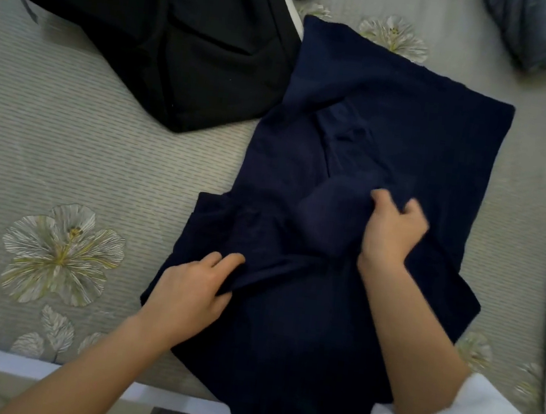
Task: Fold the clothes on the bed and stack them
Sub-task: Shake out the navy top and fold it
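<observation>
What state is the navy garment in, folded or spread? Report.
Partly folded: navy garment has flaps turned inward; left hand and right hand grip them.

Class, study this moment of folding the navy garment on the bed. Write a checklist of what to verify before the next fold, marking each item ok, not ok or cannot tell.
1. Left hand has a grip on the navy garment: ok, it pinches a fold by the near left edge.
2. Right hand has a grip: ok, its fingers curl round bunched cloth in the middle.
3. Cloth lies smooth: not ok, it is creased and bunched in the middle.
4. Garment wholly on the bed: not ok, its near end hangs over the edge.
5. Far corner free of the black garment: cannot tell, the two meet there.
</observation>
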`<state>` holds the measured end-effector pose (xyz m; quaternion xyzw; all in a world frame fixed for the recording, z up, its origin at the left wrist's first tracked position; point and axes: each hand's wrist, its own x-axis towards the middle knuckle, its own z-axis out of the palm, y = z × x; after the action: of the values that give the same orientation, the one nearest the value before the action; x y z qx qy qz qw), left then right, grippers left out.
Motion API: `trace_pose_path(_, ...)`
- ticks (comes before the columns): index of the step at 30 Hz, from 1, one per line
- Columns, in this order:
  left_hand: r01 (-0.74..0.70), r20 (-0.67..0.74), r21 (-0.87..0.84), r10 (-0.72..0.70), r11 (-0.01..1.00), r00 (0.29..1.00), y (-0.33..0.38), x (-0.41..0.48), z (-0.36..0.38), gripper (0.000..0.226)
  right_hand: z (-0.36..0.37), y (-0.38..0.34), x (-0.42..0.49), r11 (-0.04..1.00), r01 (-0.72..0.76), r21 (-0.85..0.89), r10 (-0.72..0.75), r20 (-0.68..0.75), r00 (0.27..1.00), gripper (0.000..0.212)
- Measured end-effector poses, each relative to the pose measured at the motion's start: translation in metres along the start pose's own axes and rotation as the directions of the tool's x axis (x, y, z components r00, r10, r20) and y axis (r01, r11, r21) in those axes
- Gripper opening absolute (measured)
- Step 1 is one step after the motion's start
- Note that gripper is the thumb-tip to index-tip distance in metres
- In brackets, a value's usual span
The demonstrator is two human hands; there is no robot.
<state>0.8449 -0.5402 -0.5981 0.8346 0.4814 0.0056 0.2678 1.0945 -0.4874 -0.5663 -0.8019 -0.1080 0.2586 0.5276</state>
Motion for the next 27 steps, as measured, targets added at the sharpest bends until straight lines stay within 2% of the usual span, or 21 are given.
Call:
trace_pose_path(1, -0.006, -0.019, -0.020, 0.006, 1.000, 1.000, 0.005, 0.001, 0.000, 0.061, -0.007, -0.012, 0.010, 0.989, 0.130, -0.076, -0.134, -0.052, 0.990, 0.037)
trace_pose_path(3, -0.025, -0.047, -0.061, 0.022, 0.998, 0.999, 0.017, 0.003, 0.002, 0.065, -0.022, -0.033, 0.032, 0.930, 0.295, -0.221, -0.319, -0.086, 0.944, 0.033)
trace_pose_path(5, -0.047, -0.006, -0.095, 0.046, 0.994, 0.999, 0.030, 0.006, 0.010, 0.068, -0.033, -0.045, 0.053, 0.892, 0.332, -0.308, -0.356, -0.023, 0.934, 0.028)
trace_pose_path(7, -0.065, 0.101, -0.082, 0.073, 0.994, 0.992, 0.042, 0.010, 0.020, 0.069, -0.038, -0.044, 0.070, 0.878, 0.262, -0.401, -0.254, 0.073, 0.964, 0.034)
trace_pose_path(10, -0.069, 0.224, -0.047, 0.077, 0.997, 0.971, 0.051, 0.011, 0.040, 0.063, -0.050, -0.021, 0.085, 0.839, 0.088, -0.537, -0.042, 0.098, 0.994, 0.044)
trace_pose_path(12, -0.031, 0.234, -0.045, 0.041, 0.998, 0.971, 0.054, 0.014, 0.047, 0.063, -0.061, -0.001, 0.086, 0.805, -0.028, -0.592, 0.110, 0.102, 0.989, 0.062)
trace_pose_path(14, 0.004, 0.236, -0.049, 0.008, 0.999, 0.972, 0.055, 0.015, 0.049, 0.067, -0.066, 0.016, 0.082, 0.769, -0.031, -0.639, 0.162, 0.147, 0.976, 0.076)
trace_pose_path(15, 0.011, 0.241, -0.040, -0.001, 0.999, 0.970, 0.056, 0.015, 0.050, 0.069, -0.064, 0.022, 0.079, 0.752, 0.033, -0.658, 0.121, 0.188, 0.975, 0.079)
trace_pose_path(17, 0.018, 0.259, -0.018, -0.013, 1.000, 0.966, 0.060, 0.016, 0.051, 0.072, -0.054, 0.029, 0.071, 0.683, 0.300, -0.665, -0.117, 0.306, 0.945, 0.075)
trace_pose_path(19, 0.022, 0.278, -0.006, -0.019, 1.000, 0.961, 0.065, 0.020, 0.052, 0.073, -0.037, 0.032, 0.060, 0.512, 0.568, -0.644, -0.346, 0.451, 0.823, 0.067)
trace_pose_path(20, 0.021, 0.284, -0.006, -0.019, 1.000, 0.959, 0.068, 0.022, 0.052, 0.073, -0.027, 0.034, 0.055, 0.403, 0.643, -0.651, -0.373, 0.525, 0.765, 0.066)
trace_pose_path(21, 0.019, 0.289, -0.010, -0.015, 1.000, 0.957, 0.071, 0.025, 0.054, 0.073, -0.018, 0.037, 0.051, 0.311, 0.671, -0.673, -0.342, 0.580, 0.740, 0.067)
trace_pose_path(22, 0.017, 0.295, -0.021, -0.010, 1.000, 0.956, 0.073, 0.028, 0.055, 0.073, -0.011, 0.039, 0.051, 0.257, 0.664, -0.702, -0.276, 0.605, 0.746, 0.066)
trace_pose_path(23, 0.019, 0.300, -0.033, -0.008, 0.999, 0.954, 0.075, 0.031, 0.055, 0.074, -0.005, 0.041, 0.053, 0.245, 0.638, -0.729, -0.213, 0.602, 0.770, 0.061)
trace_pose_path(24, 0.023, 0.306, -0.043, -0.008, 0.999, 0.952, 0.078, 0.033, 0.054, 0.074, -0.002, 0.039, 0.057, 0.289, 0.603, -0.744, -0.177, 0.578, 0.797, 0.052)
trace_pose_path(25, 0.027, 0.309, -0.056, -0.009, 0.998, 0.951, 0.079, 0.035, 0.053, 0.075, 0.000, 0.034, 0.063, 0.395, 0.552, -0.735, -0.166, 0.534, 0.829, 0.041)
trace_pose_path(27, 0.034, 0.305, -0.099, -0.002, 0.994, 0.952, 0.081, 0.038, 0.050, 0.076, -0.006, 0.021, 0.076, 0.729, 0.333, -0.598, -0.110, 0.378, 0.919, 0.030)
